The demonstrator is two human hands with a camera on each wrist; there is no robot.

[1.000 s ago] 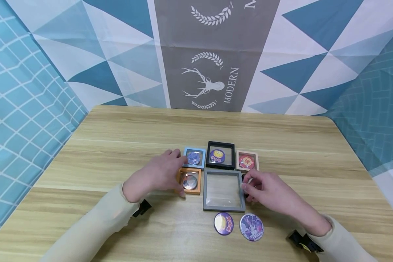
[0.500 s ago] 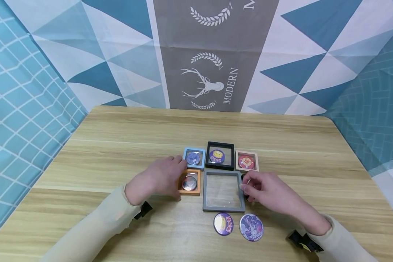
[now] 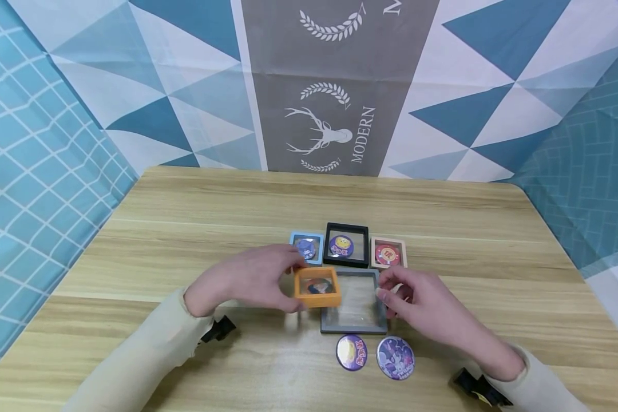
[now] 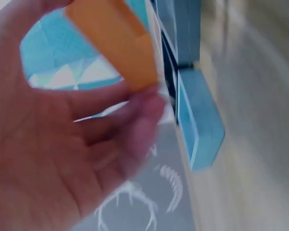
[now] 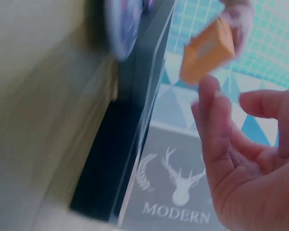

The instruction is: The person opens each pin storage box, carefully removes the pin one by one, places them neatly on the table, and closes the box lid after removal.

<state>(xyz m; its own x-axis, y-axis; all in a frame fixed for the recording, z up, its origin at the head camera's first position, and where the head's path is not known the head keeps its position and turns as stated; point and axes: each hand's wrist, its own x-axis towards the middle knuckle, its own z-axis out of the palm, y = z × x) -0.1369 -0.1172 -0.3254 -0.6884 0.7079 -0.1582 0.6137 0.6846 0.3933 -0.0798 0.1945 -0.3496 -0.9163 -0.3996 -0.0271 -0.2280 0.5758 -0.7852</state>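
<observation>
My left hand (image 3: 254, 279) pinches a small orange display frame (image 3: 320, 301) between thumb and fingers, raised off the table. Behind its clear film sits a dark round badge (image 3: 319, 286). From the head view, the orange frame overlaps the left part of a larger grey display frame (image 3: 353, 329) lying on the table. Beside the grey frame's right edge is my right hand (image 3: 424, 306), with nothing between its parted thumb and fingers (image 5: 216, 115). In the right wrist view, a black frame (image 5: 111, 159) stands below that hand; the head view mostly hides it.
Behind the grey frame stand a blue frame (image 3: 306, 235), a black frame (image 3: 347, 263) and a beige frame (image 3: 388, 266), each with a round badge. Two purple badges, one with yellow (image 3: 351, 352) and a larger one (image 3: 395, 357), lie in front on the wooden table (image 3: 211, 366).
My left hand has taken hold of the orange frame, lifted it from the table below the blue frame and shifted it right, over the grey frame. The right hand has barely moved.
</observation>
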